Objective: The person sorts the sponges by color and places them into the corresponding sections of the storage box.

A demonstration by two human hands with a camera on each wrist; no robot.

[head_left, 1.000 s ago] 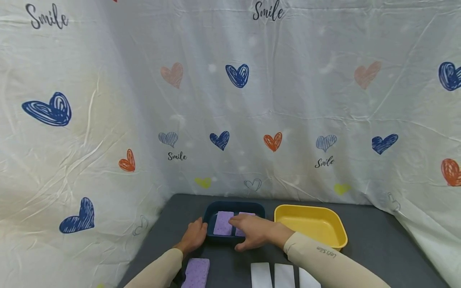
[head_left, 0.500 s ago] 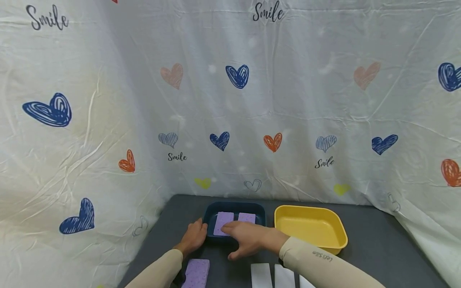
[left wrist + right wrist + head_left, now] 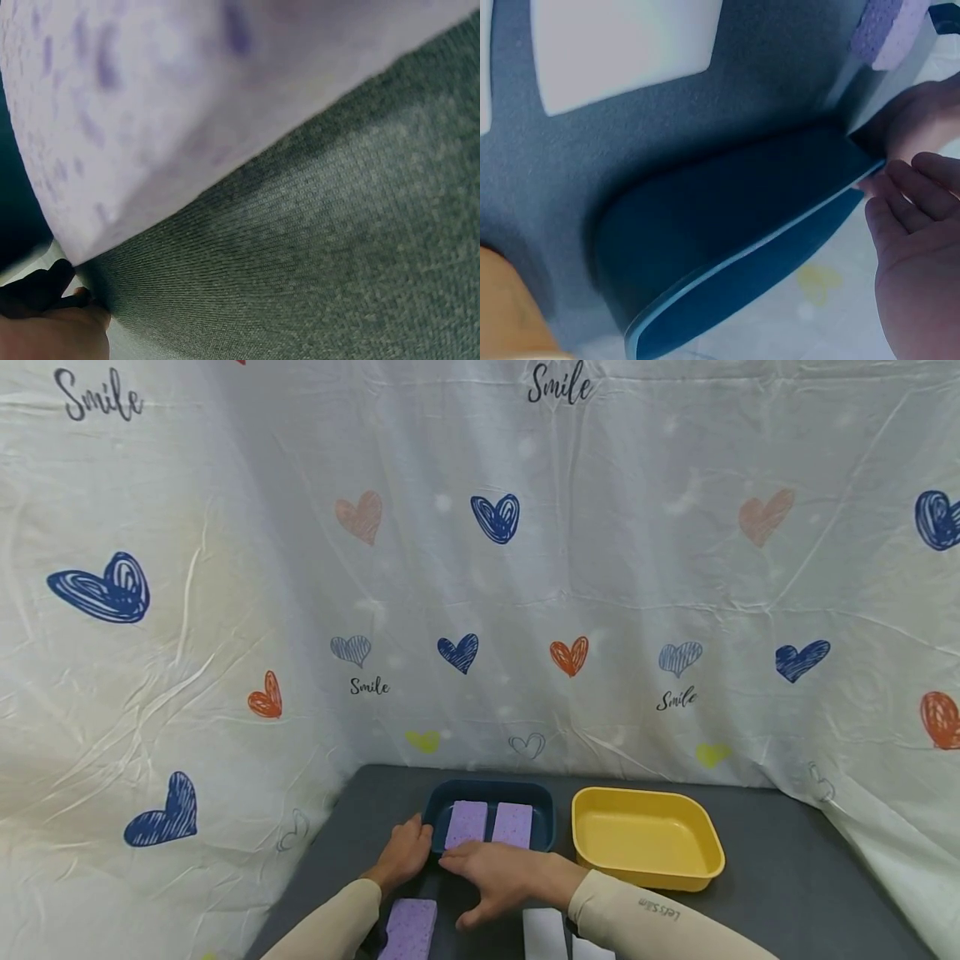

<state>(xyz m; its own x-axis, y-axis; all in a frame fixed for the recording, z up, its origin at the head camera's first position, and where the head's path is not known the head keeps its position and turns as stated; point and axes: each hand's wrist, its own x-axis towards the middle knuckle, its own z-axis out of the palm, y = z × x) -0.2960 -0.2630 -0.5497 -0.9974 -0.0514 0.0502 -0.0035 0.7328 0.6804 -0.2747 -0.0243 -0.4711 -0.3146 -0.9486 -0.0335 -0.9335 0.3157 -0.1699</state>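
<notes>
My left hand holds the left end of a dark blue tray, its fingers at the rim. Two speckled purple sponges lie side by side in that tray, a left sponge and a right sponge. Fingers spread and thumb apart, my right hand hovers over the tray's front edge with nothing in it. The right wrist view shows this right hand near the tray wall. Another purple sponge lies nearer me, beside my left forearm; it fills the top of the left wrist view.
To the right of the blue tray stands a yellow tray with a bare bottom. White blocks lie at the front, one white block partly beside my right sleeve. A heart-printed curtain hangs behind the grey table.
My right hand has drawn back from over the right sponge toward me and to the left, uncovering both sponges in the blue tray. My left hand stays at the tray's left end.
</notes>
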